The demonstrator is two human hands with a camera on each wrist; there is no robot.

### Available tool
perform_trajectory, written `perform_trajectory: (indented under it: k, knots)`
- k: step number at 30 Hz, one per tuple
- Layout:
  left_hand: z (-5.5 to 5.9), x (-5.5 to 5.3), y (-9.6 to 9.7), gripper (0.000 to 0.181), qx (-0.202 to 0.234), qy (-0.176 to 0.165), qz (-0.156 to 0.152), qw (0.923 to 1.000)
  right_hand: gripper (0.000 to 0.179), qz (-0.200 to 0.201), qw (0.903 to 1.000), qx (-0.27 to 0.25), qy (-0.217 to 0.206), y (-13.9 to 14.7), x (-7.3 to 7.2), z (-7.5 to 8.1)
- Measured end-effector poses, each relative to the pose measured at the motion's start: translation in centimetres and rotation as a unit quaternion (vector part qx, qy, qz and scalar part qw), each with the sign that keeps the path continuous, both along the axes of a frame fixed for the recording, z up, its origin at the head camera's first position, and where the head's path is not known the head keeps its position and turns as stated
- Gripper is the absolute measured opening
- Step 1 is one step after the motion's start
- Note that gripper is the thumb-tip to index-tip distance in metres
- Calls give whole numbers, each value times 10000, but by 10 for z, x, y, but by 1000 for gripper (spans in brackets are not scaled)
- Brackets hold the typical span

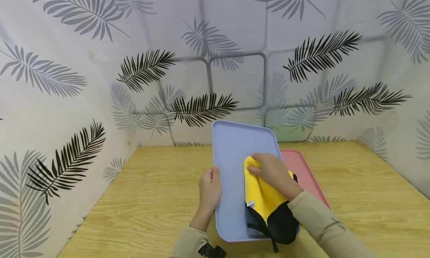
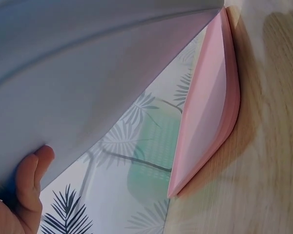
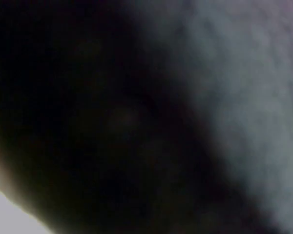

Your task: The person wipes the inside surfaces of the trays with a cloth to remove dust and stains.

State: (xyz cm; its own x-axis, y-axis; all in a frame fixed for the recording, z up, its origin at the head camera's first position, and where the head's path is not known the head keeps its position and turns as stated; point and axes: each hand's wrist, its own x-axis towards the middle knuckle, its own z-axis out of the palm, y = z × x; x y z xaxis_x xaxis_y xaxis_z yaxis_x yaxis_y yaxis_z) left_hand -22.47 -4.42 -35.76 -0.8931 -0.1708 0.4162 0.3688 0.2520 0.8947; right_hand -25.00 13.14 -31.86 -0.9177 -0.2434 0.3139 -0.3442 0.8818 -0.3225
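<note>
A light blue tray (image 1: 231, 179) is tilted up above the wooden table, its far end raised. My left hand (image 1: 209, 192) grips its left edge, thumb on the front. In the left wrist view the fingers (image 2: 28, 183) lie against the tray's underside. Over the tray's right side, my right hand (image 1: 271, 171) pinches the top of a yellow and black cloth piece (image 1: 256, 189) with a small white label and black straps. Its black part hangs over the tray's near edge. The right wrist view is dark and blurred.
A pink tray (image 1: 297, 164) lies on the wooden table (image 1: 161, 198) behind and right of the blue one, partly covered by it. Leaf-patterned curtain (image 1: 235, 37) encloses the table's back and sides. Something green (image 1: 292, 133) shows faintly through it.
</note>
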Motion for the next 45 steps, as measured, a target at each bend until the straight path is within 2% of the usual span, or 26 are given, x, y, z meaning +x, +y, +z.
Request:
perform_trajectory:
  k: [7, 14, 22, 27, 34, 37, 41, 45]
  knots:
    - [3, 0, -4, 35, 88, -66, 23, 9999, 32, -174, 9998, 63, -93, 19, -6, -8]
    - [0, 0, -9, 35, 49, -124, 137, 9998, 28, -332, 9993, 8, -195, 34, -11, -19]
    - [2, -1, -13, 34, -65, 48, 160, 9998, 23, -418, 9986, 232, 247, 50, -18, -30]
    - [4, -1, -12, 34, -68, 113, 159, 9998, 22, -407, 9983, 284, 314, 52, -19, -31]
    - [5, 0, -10, 34, 22, 61, 155, 9999, 21, -293, 9994, -164, -16, 49, -17, -31]
    - [3, -1, -8, 34, 19, 53, 141, 9999, 24, -331, 9989, -282, -184, 45, -15, -30]
    - [3, -1, -5, 34, 39, 108, 160, 9998, 36, -365, 9982, -318, -359, 37, -12, -26]
    - [2, -2, -4, 34, 51, 174, 150, 9997, 38, -269, 9981, -411, -368, 29, -9, -20]
